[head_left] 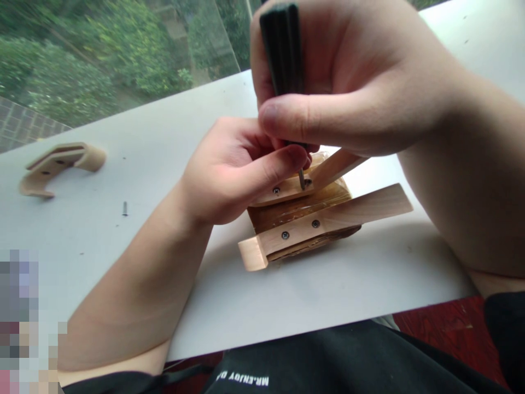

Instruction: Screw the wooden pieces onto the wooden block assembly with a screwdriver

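Observation:
My right hand (340, 98) is closed round the dark handle of a screwdriver (283, 49), which points down. Lower on the shaft, the thumb and fingers of my left hand (241, 169) are pinched together, close above the wood. The metal tip meets a screw in the far pale wooden strip (262, 200); another screw sits beside it. Both strips lie across a brown wooden block (283, 214) with a shiny wrap-like surface. The near wooden strip (348, 216) has two screws in it and a curved end at the left. My hands hide part of the block and far strip.
A curved wooden piece (88, 157) with two dark holes lies at the left of the white table (164, 295). A loose screw (125, 208) and small specks are near it. Behind the table is a window (123, 49) with greenery outside.

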Motion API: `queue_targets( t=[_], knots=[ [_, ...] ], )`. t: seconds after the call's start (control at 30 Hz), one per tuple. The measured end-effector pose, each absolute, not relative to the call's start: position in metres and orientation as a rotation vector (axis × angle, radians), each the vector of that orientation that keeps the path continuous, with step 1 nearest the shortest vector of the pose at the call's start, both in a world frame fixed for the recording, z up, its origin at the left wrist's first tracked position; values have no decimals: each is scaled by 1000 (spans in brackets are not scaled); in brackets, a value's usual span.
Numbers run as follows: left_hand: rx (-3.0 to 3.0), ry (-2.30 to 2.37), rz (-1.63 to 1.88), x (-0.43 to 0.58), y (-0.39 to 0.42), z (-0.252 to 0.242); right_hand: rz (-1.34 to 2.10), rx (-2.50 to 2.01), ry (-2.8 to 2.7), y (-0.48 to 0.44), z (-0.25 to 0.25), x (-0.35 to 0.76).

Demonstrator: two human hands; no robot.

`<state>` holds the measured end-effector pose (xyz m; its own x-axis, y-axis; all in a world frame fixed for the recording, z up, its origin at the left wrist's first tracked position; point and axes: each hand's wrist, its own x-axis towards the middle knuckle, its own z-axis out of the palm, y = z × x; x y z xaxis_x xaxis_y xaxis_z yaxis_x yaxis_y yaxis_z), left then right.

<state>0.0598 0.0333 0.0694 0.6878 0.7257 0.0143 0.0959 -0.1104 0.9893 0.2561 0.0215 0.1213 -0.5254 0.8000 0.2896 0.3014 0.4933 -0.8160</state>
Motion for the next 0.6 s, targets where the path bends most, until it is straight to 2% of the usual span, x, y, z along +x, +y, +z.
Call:
queue_targets(
  t=[0.6],
  knots=[
    [1620,687,621,60,33,69,985,-884,-2063,23,119,257]
  ],
)
